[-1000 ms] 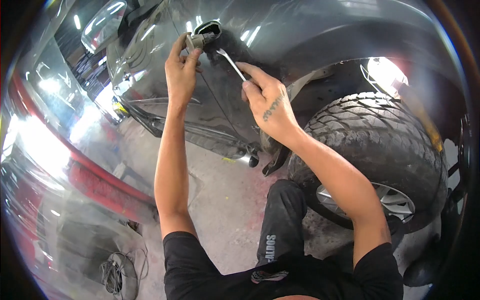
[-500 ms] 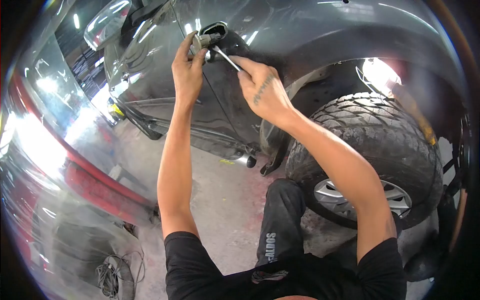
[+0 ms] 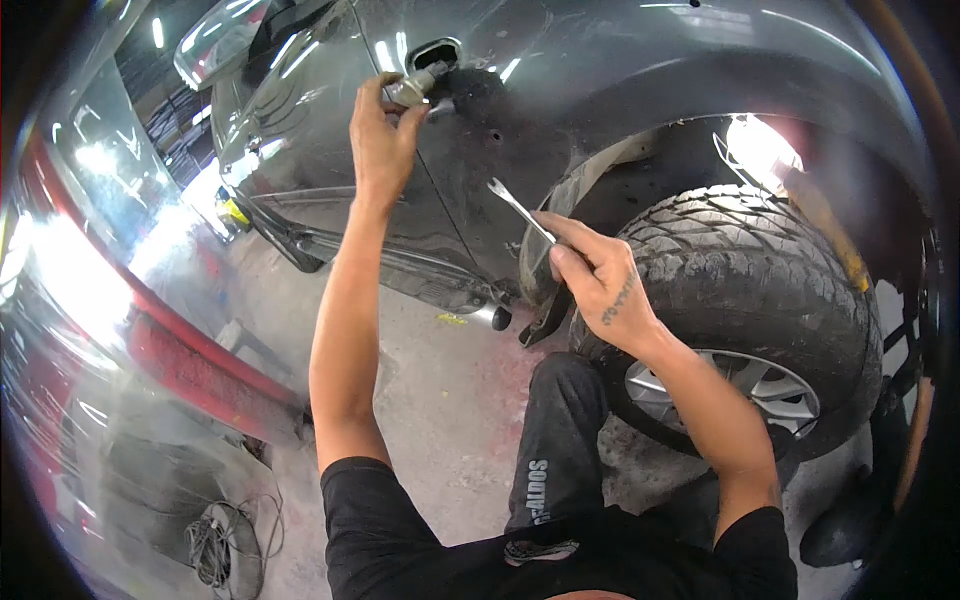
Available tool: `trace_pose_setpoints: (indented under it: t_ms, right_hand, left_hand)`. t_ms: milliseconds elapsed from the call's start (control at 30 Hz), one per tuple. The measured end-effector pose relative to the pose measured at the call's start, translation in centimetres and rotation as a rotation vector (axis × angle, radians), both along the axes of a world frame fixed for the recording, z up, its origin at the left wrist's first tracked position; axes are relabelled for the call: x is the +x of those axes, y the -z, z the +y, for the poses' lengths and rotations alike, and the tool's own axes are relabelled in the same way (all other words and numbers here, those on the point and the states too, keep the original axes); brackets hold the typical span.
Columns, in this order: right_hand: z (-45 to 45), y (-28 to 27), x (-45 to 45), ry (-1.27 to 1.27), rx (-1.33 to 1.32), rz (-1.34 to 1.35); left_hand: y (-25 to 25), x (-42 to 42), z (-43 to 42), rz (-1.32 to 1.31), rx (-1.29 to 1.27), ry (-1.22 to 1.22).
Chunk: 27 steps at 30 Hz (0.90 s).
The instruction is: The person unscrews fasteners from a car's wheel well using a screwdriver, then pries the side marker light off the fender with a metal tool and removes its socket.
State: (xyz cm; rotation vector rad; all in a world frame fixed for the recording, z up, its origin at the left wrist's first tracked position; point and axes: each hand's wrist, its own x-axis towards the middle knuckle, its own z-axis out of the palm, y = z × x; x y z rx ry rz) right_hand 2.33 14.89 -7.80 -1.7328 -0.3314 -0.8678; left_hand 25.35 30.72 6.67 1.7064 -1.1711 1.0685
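Observation:
At the upper middle, my left hand (image 3: 384,145) grips a small clear-lensed side lamp (image 3: 408,91) between thumb and fingers. The lamp's back end points to the oval opening (image 3: 437,52) in the dark grey fender (image 3: 600,70), where a connector (image 3: 437,70) shows. My right hand (image 3: 600,280) is closed around a metal forked pry tool (image 3: 520,210). The tool's notched tip points up and left, apart from the fender and the lamp. Its handle end is hidden in my fist.
A large tire (image 3: 740,270) lies to the right by the wheel arch, with a lit work lamp (image 3: 762,152) above it. A red post (image 3: 200,350) and a coiled cable (image 3: 212,555) are at left. My knee (image 3: 565,400) is below the sill.
My right hand has drawn the pry tool down and right, away from the lamp. The left hand still holds the lamp, which is tilted a little differently near the opening.

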Motion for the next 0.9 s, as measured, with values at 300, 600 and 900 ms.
trace_pose_setpoints:
  t_ms: [300, 600, 900]
  right_hand:
    - [-0.1, 0.6, 0.1, 0.052, -0.005, 0.037]
    - [-0.3, -0.3, 0.4, 0.074, -0.021, 0.037]
    - [0.1, 0.7, 1.1, 0.018, -0.007, 0.037]
  left_hand:
    - [4.1, -0.3, -2.4, -0.056, -0.204, -0.023]
    - [-1.7, 2.0, 0.0, 0.529, -0.17, 0.467]
    - [-3.4, 2.9, 1.6, 0.785, 0.021, 0.484]
